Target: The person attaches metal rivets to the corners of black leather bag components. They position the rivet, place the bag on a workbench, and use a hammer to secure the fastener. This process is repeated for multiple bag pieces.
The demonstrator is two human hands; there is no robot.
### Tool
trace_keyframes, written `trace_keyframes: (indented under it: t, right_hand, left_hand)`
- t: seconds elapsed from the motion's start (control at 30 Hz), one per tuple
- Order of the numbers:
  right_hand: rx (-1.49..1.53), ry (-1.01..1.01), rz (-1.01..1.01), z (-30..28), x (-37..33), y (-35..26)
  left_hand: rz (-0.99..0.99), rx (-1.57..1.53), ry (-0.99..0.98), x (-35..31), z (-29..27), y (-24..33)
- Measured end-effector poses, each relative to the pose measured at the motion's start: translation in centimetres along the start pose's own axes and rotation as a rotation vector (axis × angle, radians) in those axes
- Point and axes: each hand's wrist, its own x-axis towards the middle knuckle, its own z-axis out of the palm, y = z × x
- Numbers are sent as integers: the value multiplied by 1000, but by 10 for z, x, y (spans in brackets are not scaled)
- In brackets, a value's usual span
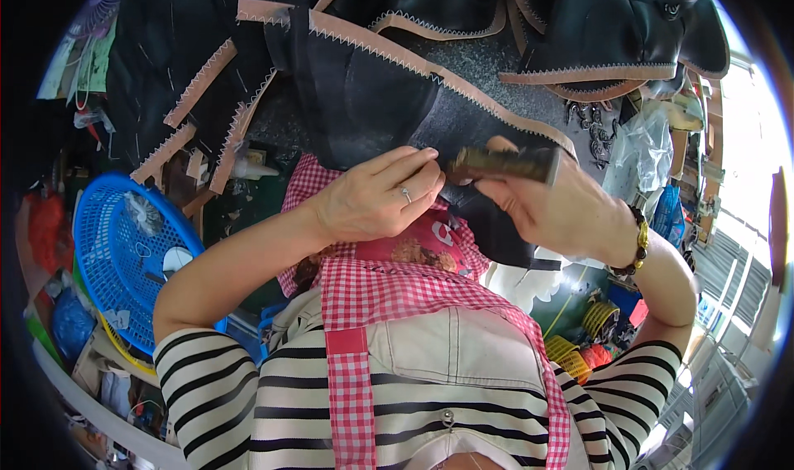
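My left hand wears a ring and is pinched closed over a black leather piece. Whatever sits between its fingertips is too small to make out. Tan edging with white zigzag stitching runs along the leather's far edge. My right hand, with a beaded bracelet at the wrist, grips a dark brown bar-shaped tool. Motion blurs the tool, and its kind is unclear. Its left end is close to my left fingertips, above the leather. Part of the leather hangs down below my hands, over the red checked apron.
More black leather pieces with tan stitched edges lie across the dark worktop. Small dark metal parts and a clear plastic bag are at the right. A blue plastic basket stands at my left.
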Motion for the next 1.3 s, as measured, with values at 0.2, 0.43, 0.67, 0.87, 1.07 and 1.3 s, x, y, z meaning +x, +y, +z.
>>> trace_keyframes:
  t: [0.2,0.43,0.67,0.87,1.07,1.3]
  right_hand:
    - [40,130,-73,0,-9,3]
    - [111,587,162,41,-48,31]
    - [48,1004,494,39,-163,137]
    - [-462,866,824,98,-218,213]
    - [-553,1103,736,83,-206,197]
    - [-57,944,707,55,-164,207]
  left_hand:
    - [-14,-19,24,-4,2,0]
    - [16,8,-71,21,-18,8]
    - [-54,-22,-126,229,-66,11]
    - [-420,-525,-85,393,-67,-52]
    - [-666,-464,40,378,15,-194]
    - [-509,-135,201,344,1,-172]
